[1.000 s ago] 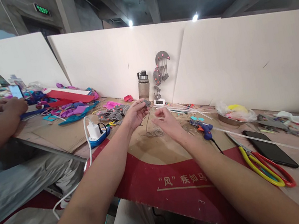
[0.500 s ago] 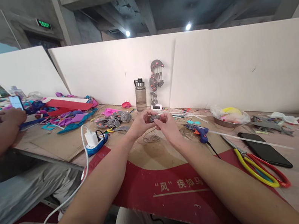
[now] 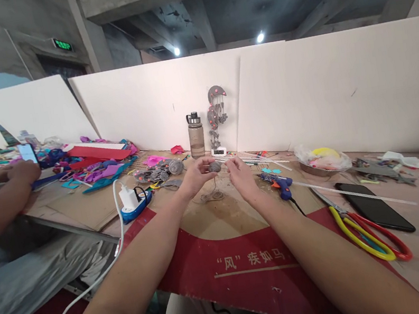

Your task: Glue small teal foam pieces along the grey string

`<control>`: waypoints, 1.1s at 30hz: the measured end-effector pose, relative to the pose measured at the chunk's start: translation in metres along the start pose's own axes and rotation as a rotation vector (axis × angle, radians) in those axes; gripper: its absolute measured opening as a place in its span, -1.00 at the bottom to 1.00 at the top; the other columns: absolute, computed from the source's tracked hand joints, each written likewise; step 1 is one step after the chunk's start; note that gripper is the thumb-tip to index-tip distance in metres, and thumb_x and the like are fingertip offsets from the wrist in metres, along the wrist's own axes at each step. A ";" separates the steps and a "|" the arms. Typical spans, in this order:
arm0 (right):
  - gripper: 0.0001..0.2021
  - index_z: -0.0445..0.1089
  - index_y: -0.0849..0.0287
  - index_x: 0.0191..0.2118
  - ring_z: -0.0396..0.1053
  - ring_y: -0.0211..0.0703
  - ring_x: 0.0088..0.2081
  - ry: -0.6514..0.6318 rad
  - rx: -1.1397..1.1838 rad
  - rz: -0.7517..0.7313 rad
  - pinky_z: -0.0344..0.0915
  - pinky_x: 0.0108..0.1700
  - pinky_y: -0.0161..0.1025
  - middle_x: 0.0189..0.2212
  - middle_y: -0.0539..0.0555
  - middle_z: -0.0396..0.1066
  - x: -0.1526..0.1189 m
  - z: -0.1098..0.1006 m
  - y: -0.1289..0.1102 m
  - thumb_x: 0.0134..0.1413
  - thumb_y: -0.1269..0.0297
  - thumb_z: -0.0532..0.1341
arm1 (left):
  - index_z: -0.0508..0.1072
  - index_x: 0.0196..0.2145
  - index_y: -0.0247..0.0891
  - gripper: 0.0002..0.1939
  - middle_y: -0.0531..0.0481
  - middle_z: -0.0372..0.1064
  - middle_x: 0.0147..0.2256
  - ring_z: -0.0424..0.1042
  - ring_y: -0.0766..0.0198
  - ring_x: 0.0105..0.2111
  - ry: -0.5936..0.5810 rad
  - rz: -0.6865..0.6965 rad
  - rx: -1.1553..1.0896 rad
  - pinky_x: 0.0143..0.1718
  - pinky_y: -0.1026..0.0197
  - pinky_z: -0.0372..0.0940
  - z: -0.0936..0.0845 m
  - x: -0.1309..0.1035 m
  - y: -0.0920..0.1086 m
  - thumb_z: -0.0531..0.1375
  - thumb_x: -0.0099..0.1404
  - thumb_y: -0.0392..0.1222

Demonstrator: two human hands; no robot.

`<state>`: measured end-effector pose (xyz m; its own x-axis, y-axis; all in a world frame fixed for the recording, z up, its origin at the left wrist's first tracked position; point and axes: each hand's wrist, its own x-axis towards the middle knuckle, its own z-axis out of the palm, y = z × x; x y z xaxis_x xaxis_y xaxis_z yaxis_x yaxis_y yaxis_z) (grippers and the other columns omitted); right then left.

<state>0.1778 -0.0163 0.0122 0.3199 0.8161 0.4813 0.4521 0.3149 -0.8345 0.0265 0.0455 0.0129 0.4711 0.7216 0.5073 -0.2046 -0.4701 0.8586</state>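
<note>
My left hand pinches a small grey ball-like piece that looks wound from cord or strip. From below it a thin cord trails down into loose loops on the cardboard. Just to the right, my right hand is closed at the fingertips, apart from the grey piece; whatever it pinches is too small to make out. Behind the hands, a grey moon-shaped hanging ornament with pink dots is against the white board. A blue glue gun lies right of my right hand.
Yellow-and-red-handled scissors and a black phone lie at the right. A water bottle stands behind. Grey felt pieces and a blue power strip are on the left, where another person's hand holds a phone.
My right hand has moved apart from the left, to the right. The grey piece stays in my left hand and now shows more fully.
</note>
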 end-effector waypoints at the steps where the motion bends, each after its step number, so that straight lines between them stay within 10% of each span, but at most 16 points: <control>1: -0.79 0.26 0.10 -0.33 0.34 -0.20 -0.42 -0.007 -0.010 0.010 0.30 -0.36 -0.24 -0.46 -0.02 0.36 -0.001 0.001 0.000 0.08 0.08 0.06 | 0.38 -0.16 -0.32 -0.55 -0.04 0.44 -0.26 0.43 0.31 -0.29 -0.016 -0.010 0.006 -0.18 0.18 0.32 0.002 0.000 -0.001 0.39 -0.03 -0.27; 14: -0.93 0.28 0.13 -0.47 0.29 -0.25 -0.54 -0.086 0.050 0.133 0.31 -0.46 -0.26 -0.57 -0.04 0.33 -0.006 -0.002 -0.002 -0.06 0.28 0.16 | 0.42 -0.24 -0.35 -0.69 0.02 0.39 -0.44 0.37 0.37 -0.50 0.052 -0.190 0.034 -0.55 0.33 0.22 0.020 -0.006 -0.009 0.34 0.05 -0.22; 33: -0.84 0.27 0.12 -0.31 0.33 -0.19 -0.33 0.019 0.102 -0.037 0.38 -0.29 -0.20 -0.37 0.02 0.35 -0.007 0.000 -0.010 -0.05 0.20 0.12 | 0.36 -0.18 -0.30 -0.54 -0.05 0.44 -0.25 0.43 0.29 -0.25 0.071 -0.153 -0.324 -0.19 0.17 0.35 0.014 -0.005 0.013 0.39 -0.06 -0.27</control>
<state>0.1710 -0.0253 0.0169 0.3208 0.7941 0.5162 0.3772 0.3928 -0.8387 0.0336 0.0286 0.0200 0.4591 0.8097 0.3655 -0.4026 -0.1772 0.8981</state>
